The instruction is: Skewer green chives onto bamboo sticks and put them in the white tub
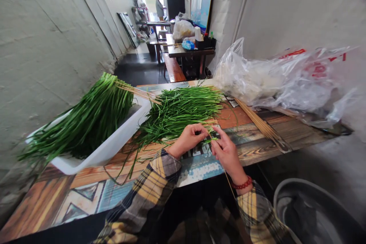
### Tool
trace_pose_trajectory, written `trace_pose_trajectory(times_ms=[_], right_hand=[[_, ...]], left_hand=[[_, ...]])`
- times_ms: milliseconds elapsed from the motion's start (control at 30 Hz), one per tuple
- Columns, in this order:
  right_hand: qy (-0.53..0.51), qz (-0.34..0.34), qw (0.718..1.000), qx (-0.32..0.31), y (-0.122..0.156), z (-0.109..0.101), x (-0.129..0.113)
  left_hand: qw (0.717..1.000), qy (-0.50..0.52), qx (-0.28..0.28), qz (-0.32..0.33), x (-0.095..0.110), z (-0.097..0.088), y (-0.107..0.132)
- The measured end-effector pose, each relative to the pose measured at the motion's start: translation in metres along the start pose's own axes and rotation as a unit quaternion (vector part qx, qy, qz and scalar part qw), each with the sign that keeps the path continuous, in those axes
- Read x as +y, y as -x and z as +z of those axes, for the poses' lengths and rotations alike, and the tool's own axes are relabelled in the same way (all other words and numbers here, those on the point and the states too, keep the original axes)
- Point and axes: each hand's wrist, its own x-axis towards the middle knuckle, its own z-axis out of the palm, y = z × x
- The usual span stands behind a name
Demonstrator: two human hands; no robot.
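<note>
My left hand [192,137] is closed in a pinch over the table's near edge, at the pale ends of a few garlic chives [206,141]. Close beside it, my right hand [225,150] has its fingers curled round a thin bamboo skewer [229,185], whose lower end runs down past the wrist. Fingers partly hide where chives and skewer meet. Just beyond lies a loose pile of garlic chives [185,108]. To the left, a white tray [97,158] holds chives threaded on skewers [94,118], their bare sticks [138,92] poking out over its right rim.
Loose bamboo skewers [257,122] lie on the right of the patterned table [48,202], before clear plastic bags [257,76]. A grey bin [311,213] stands below right. Farther back are another table [183,50], a bench [174,68] and a standing person [159,5].
</note>
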Motion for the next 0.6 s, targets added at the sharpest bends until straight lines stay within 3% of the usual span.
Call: trace_pose_trajectory(times_ms=[400, 600], right_hand=[[-0.017, 0.001, 1.0, -0.007, 0.0011, 0.0005, -0.005], [-0.004, -0.003, 1.0, -0.005, 0.0017, 0.0006, -0.0063]], left_hand=[[0.999, 0.022, 0.016, -0.025, 0.0007, 0.0013, 0.0012], [0.998, 0.039, -0.045, -0.013, 0.0017, 0.0022, 0.0023]])
